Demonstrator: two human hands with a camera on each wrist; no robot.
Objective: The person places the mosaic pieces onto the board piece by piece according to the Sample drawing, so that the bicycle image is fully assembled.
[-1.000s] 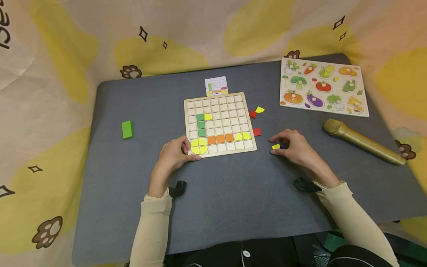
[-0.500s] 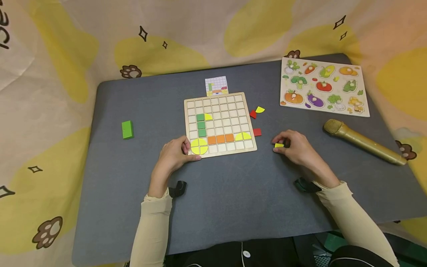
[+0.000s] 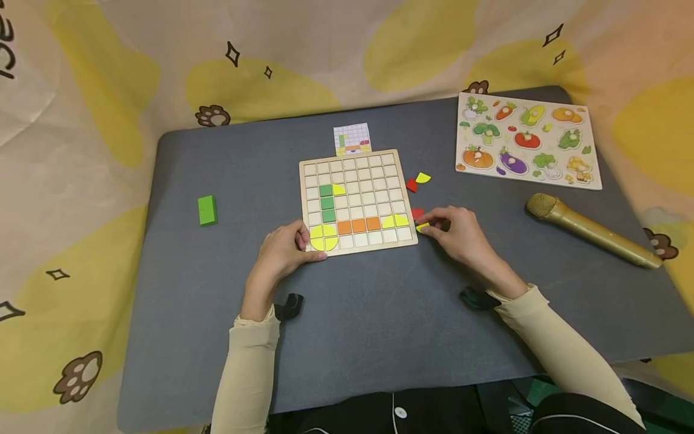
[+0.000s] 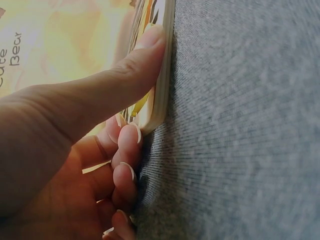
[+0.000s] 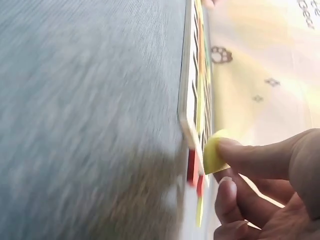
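Observation:
My left hand [image 3: 281,252] holds the near-left corner of a wooden grid board [image 3: 358,243], its thumb along the front edge and fingertips at the left side. Green, orange and yellow pieces sit in several of the board's cells. Between thumb and fingers of my right hand [image 3: 461,238] is a yellow quarter-circle piece [image 5: 214,154], pinched at the board's right edge. A red square piece [image 3: 417,213] lies just beyond those fingertips. Farther back are a red piece [image 3: 412,185] and another yellow quarter-circle piece [image 3: 423,178].
A printed pattern card [image 3: 351,137] touches the board's far edge. A green block [image 3: 206,211] stands on the left of the grey table [image 3: 379,337]. On the right lie a vegetable puzzle board [image 3: 526,169] and a gold microphone [image 3: 596,232]. Patterned cloth hangs behind.
My right hand has moved left with the yellow quarter-circle piece, from bare table to the board's right edge. The left hand and the board have stayed in place.

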